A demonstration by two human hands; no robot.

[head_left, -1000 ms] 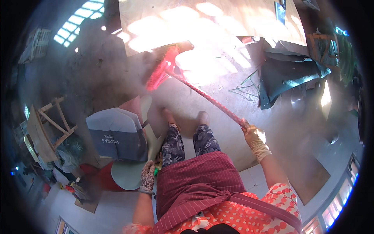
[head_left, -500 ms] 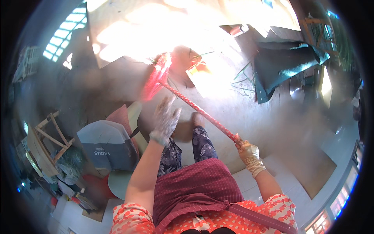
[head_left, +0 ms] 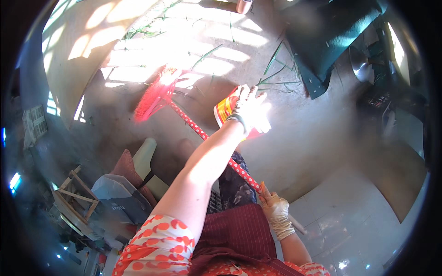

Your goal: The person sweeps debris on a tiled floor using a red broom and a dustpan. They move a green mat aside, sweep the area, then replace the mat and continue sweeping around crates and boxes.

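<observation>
My right hand, in a pale glove, is closed round the red, white-dotted handle of a broom. The broom's pink-red bristles rest on the floor at the upper left. My left hand, in a light glove, reaches forward across the handle and grips a yellow, red and white container. Its fingers lie over the container's far side, and the palm hides much of it. Glare washes out the container's right side, so its exact kind cannot be told. My left forearm covers the middle of the broom handle.
Green leaf strips lie scattered on the sunlit floor. A dark green sheet hangs at the upper right. Left of my legs are a dark bag and a pink cushion, with a wooden frame beyond. A brown board lies at right.
My left hand has moved forward and right from empty air onto the container, which now sits nearer me. My right hand has come closer to my body with the broom. The view has shifted.
</observation>
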